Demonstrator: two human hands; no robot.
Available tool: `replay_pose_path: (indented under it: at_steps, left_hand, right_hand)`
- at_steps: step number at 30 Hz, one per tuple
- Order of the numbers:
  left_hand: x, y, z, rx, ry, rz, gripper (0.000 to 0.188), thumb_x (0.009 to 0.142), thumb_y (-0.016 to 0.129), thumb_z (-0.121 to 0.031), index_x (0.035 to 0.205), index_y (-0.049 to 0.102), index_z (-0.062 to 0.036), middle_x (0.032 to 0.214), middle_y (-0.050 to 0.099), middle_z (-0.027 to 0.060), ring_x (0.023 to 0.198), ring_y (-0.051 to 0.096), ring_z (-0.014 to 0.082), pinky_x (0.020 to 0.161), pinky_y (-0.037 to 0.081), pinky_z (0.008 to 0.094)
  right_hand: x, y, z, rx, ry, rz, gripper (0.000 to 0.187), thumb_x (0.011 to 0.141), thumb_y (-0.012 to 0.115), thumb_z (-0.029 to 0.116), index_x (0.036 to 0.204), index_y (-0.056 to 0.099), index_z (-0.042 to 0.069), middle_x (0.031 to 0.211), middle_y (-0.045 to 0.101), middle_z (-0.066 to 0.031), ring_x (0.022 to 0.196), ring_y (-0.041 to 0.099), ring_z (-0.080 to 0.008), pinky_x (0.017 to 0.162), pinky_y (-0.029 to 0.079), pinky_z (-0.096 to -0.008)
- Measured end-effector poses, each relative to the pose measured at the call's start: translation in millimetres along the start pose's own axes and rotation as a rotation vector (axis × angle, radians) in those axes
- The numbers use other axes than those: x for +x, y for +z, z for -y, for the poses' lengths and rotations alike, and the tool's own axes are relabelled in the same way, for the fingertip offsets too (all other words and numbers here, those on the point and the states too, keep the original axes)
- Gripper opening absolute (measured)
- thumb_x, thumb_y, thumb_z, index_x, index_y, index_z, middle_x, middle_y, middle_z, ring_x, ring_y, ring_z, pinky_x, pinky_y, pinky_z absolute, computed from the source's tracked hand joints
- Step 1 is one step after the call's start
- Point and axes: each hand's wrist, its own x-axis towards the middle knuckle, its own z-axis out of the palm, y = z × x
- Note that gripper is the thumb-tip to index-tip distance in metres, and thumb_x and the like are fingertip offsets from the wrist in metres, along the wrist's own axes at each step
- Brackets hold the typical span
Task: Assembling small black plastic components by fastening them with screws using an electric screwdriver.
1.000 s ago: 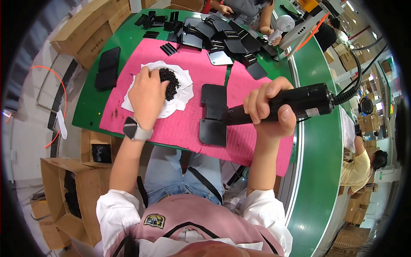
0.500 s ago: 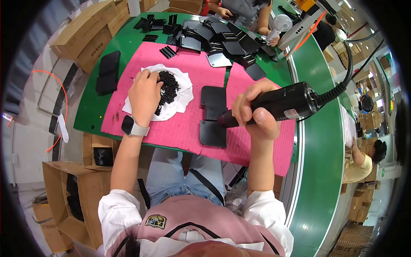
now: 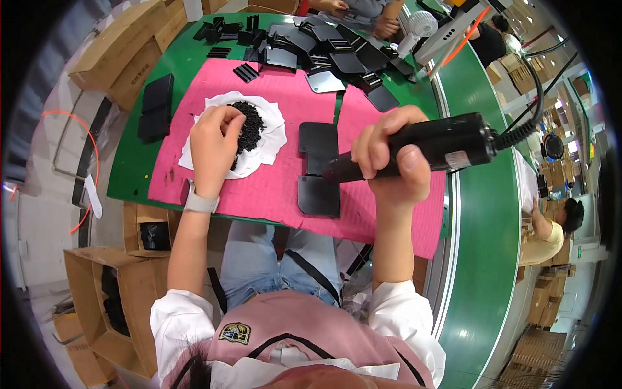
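My right hand [image 3: 402, 150] is wrapped round a black electric screwdriver [image 3: 447, 146] with a coiled cable, held sideways. Its tapered end lies over a flat black plastic part [image 3: 319, 196] with a narrower middle, resting on the pink sheet. Fingers curled and pinched, my left hand [image 3: 217, 139] is at the near-left side of a heap of small black screw-like pieces [image 3: 251, 126]. Whatever sits between those fingertips is hidden. The heap lies on a crumpled white cloth [image 3: 269, 155].
Black plastic parts [image 3: 350, 61] are piled at the back of the green table [image 3: 123, 175], beyond the pink sheet [image 3: 259, 207]. Two dark pads [image 3: 156, 107] lie at the left. A person's hands [image 3: 387, 26] and a white fan [image 3: 421, 24] are at the far side. Cardboard boxes [image 3: 116, 259] stand lower left.
My left hand has turned and drawn its fingers together at the heap's edge. The screwdriver has shifted slightly and tilts a little more. The person's hand opposite has moved off the fan.
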Motion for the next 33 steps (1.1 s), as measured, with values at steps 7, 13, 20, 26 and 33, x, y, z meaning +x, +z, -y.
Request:
replay_pose_path:
  at_steps: [7,13,20,26,33]
  left_hand:
    - [-40,-1,-53,-1.080,-0.471,0.433,0.015,0.087,0.059,-0.004,0.098,0.064,0.0053,0.086,0.065,0.0049,0.072,0.058,0.0081,0.068,0.047,0.0210]
    - [-49,-3,-62,-1.410,-0.651,0.497,0.020,0.089,0.056,-0.005,0.105,0.062,0.0070,0.085,0.064,0.0065,0.072,0.058,0.0084,0.069,0.049,0.0215]
    - [-57,0,-54,-1.489,-0.647,0.526,0.020,0.089,0.061,-0.007,0.104,0.063,0.0054,0.087,0.066,0.0097,0.071,0.063,0.0111,0.066,0.052,0.0233]
    - [-59,2,-51,-1.498,-0.647,0.552,0.019,0.088,0.061,-0.007,0.105,0.063,0.0039,0.090,0.067,0.0111,0.072,0.064,0.0124,0.068,0.053,0.0242]
    - [-58,15,-70,-1.681,-0.730,0.577,0.034,0.087,0.064,-0.013,0.115,0.054,0.0022,0.097,0.063,0.0095,0.078,0.061,0.0114,0.068,0.051,0.0227]
  right_hand:
    - [4,3,4,0.285,-0.203,-0.079,0.037,0.086,0.055,0.039,0.099,0.051,0.005,0.061,0.047,-0.0023,0.047,0.045,-0.0142,0.057,0.043,-0.0335]
    - [1,5,5,0.305,-0.234,-0.038,0.037,0.085,0.056,0.039,0.101,0.051,0.006,0.061,0.047,-0.0025,0.047,0.046,-0.0144,0.057,0.043,-0.0338]
    - [-3,7,2,0.292,-0.221,-0.036,0.039,0.087,0.054,0.042,0.100,0.050,0.006,0.062,0.046,-0.0015,0.048,0.045,-0.0133,0.059,0.043,-0.0332]
    - [-6,5,-1,0.286,-0.221,-0.018,0.038,0.087,0.054,0.042,0.101,0.051,0.006,0.063,0.047,-0.0015,0.048,0.046,-0.0134,0.058,0.043,-0.0324]
    - [-6,-6,3,0.242,-0.296,0.015,0.036,0.088,0.052,0.040,0.101,0.051,0.007,0.063,0.047,-0.0013,0.047,0.044,-0.0130,0.057,0.042,-0.0323]
